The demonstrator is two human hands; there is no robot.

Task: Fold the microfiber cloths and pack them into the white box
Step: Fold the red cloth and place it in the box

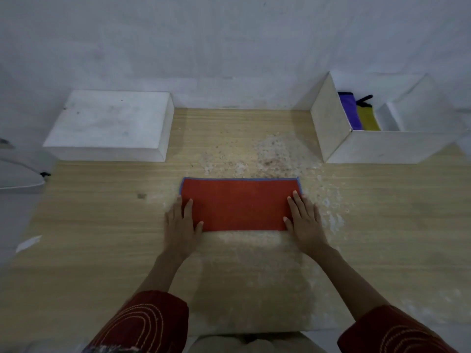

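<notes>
Cloth (239,203) lies folded once on the table (102,225), left hand (181,222) and right hand (303,220) pressing its ends flat, fingers straight. Probably next: fold across, then into the white box (382,146).

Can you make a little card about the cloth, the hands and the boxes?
Red cloth: folded into a long rectangle, flat on the wooden table
Left hand: flat on its left end, fingers straight
Right hand: flat on its right end, fingers straight
Open white box: far right, holds purple cloth and yellow cloth
Closed white box: far left
</notes>
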